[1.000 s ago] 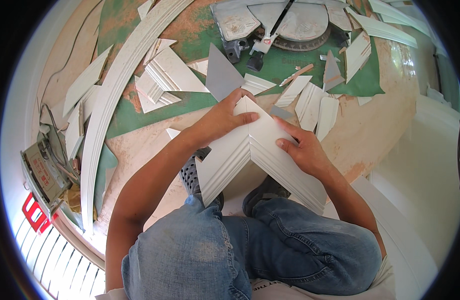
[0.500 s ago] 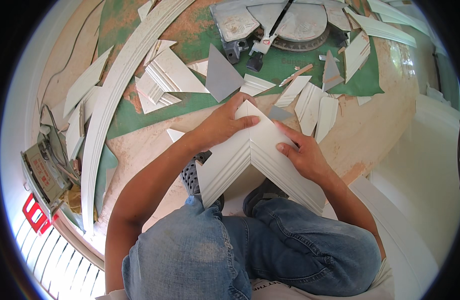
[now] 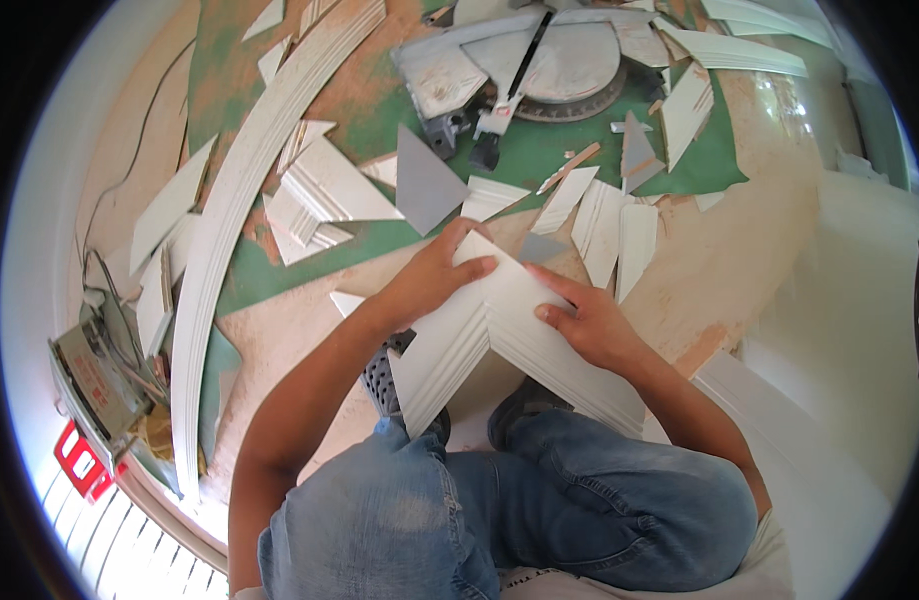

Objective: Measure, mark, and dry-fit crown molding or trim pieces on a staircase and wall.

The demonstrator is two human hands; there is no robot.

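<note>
Two white grooved moulding pieces meet at a mitred corner, forming an upside-down V above my knees. My left hand [image 3: 431, 278] is closed on the left moulding piece [image 3: 429, 365] near the peak, its thumb lying on the face and its fingers behind. On the other side, my right hand [image 3: 597, 322] pinches the outer edge of the right moulding piece [image 3: 554, 352], with the thumb on top. The pieces touch along the seam, which is hard to make out now. Most of the fingertips are hidden behind the pieces.
A dusty mitre saw [image 3: 539, 65] stands ahead on a green sheet [image 3: 254, 283]. A long white moulding [image 3: 219, 230] runs along the left. Around them lie white offcuts [image 3: 334, 185] and a grey triangular piece [image 3: 424, 185]. A boxy machine [image 3: 94, 375] and a cable [image 3: 97, 195] are at far left.
The view has shifted a little, so the saw and offcuts sit slightly further left. Both hands keep their hold, and the joined pieces appear slightly lower at the peak.
</note>
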